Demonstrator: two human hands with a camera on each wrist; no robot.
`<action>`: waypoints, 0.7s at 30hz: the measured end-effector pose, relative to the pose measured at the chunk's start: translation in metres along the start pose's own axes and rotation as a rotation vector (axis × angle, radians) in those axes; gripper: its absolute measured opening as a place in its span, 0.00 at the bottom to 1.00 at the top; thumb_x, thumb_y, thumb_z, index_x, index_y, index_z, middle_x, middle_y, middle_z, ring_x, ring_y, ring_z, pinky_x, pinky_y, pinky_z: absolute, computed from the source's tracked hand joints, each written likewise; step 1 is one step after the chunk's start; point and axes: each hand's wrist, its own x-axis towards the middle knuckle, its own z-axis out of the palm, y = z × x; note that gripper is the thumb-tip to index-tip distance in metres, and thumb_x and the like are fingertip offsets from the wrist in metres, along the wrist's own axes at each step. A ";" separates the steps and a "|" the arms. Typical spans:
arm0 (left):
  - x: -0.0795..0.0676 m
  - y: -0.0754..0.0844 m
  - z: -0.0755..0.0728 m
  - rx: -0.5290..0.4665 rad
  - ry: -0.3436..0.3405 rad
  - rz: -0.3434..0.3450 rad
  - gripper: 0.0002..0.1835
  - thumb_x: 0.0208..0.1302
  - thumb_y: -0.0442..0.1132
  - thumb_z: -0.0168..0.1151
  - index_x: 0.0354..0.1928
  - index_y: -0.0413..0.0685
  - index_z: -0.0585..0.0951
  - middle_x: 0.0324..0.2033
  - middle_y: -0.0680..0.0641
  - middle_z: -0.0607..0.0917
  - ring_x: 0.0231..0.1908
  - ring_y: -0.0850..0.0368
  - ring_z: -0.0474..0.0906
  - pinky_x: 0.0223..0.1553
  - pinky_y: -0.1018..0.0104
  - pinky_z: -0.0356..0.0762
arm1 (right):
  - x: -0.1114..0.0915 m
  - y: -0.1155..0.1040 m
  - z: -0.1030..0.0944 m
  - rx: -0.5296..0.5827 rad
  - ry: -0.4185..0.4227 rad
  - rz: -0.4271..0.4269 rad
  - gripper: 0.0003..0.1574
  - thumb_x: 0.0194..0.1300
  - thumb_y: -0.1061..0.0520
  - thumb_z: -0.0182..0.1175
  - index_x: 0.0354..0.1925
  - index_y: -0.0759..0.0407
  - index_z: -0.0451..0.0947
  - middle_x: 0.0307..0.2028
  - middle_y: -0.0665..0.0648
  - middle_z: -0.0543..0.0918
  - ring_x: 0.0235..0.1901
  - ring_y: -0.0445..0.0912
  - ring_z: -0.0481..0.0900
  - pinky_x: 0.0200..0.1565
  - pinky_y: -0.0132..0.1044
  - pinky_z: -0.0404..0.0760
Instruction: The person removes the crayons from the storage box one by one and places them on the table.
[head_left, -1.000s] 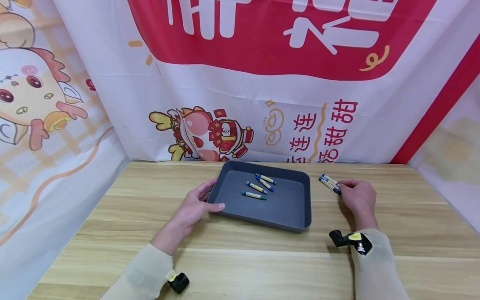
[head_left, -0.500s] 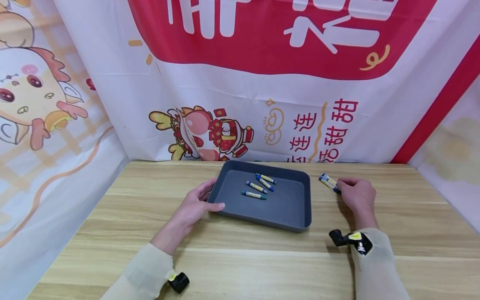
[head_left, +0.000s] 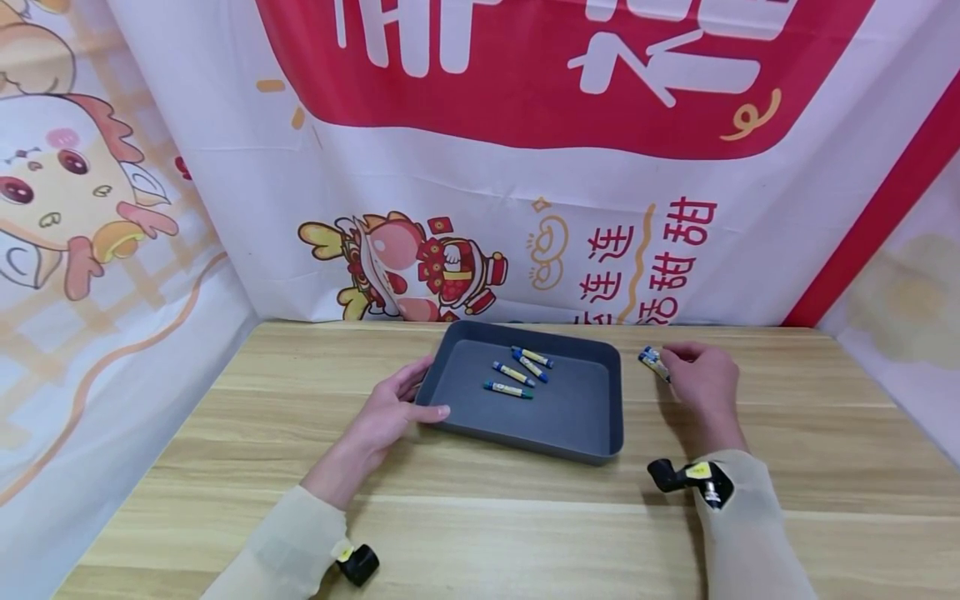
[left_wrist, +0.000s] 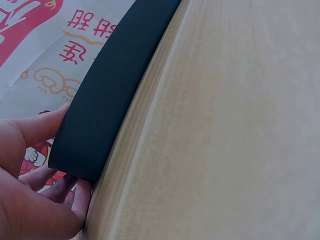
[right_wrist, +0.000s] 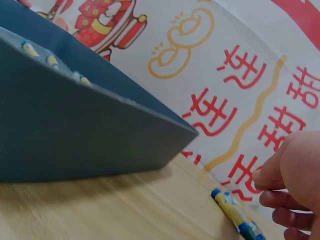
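In the head view my left hand [head_left: 390,412] grips the left end of a dark grey tray [head_left: 540,429], its thumb over the rim and fingers at the outer side. The left wrist view shows this hand [left_wrist: 37,185] at the corner of the tray [left_wrist: 105,95]. Several crayons lie inside, among them a green-ended crayon [head_left: 508,390]. My right hand [head_left: 705,383] is right of the tray, over crayons [head_left: 654,362] on the table. In the right wrist view these crayons [right_wrist: 235,212] lie side by side, apart from the loosely bent fingers [right_wrist: 285,200]; nothing shows between thumb and fingers.
The wooden table [head_left: 525,533] ends at a printed cloth backdrop [head_left: 525,183] just behind the tray. Another patterned cloth [head_left: 97,250] hangs on the left. Each sleeve carries a small black wrist camera, including the right wrist camera [head_left: 690,479].
My right hand has shifted slightly left and covers more of the table crayons in the head view. The left hand and the tray have stayed put.
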 end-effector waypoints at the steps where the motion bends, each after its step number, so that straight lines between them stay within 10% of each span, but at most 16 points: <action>1: 0.000 0.000 0.000 0.000 0.000 0.001 0.47 0.62 0.31 0.76 0.80 0.62 0.67 0.82 0.48 0.65 0.81 0.43 0.59 0.84 0.42 0.52 | -0.001 -0.002 0.000 -0.003 0.002 -0.010 0.27 0.80 0.46 0.57 0.66 0.59 0.82 0.61 0.67 0.84 0.55 0.56 0.79 0.45 0.37 0.77; 21: 0.000 0.001 0.000 -0.008 0.000 -0.013 0.47 0.62 0.31 0.76 0.80 0.62 0.67 0.81 0.47 0.66 0.81 0.43 0.60 0.84 0.43 0.53 | -0.012 -0.033 0.025 0.015 -0.069 -0.159 0.24 0.77 0.49 0.61 0.63 0.60 0.84 0.55 0.65 0.87 0.51 0.55 0.82 0.47 0.37 0.80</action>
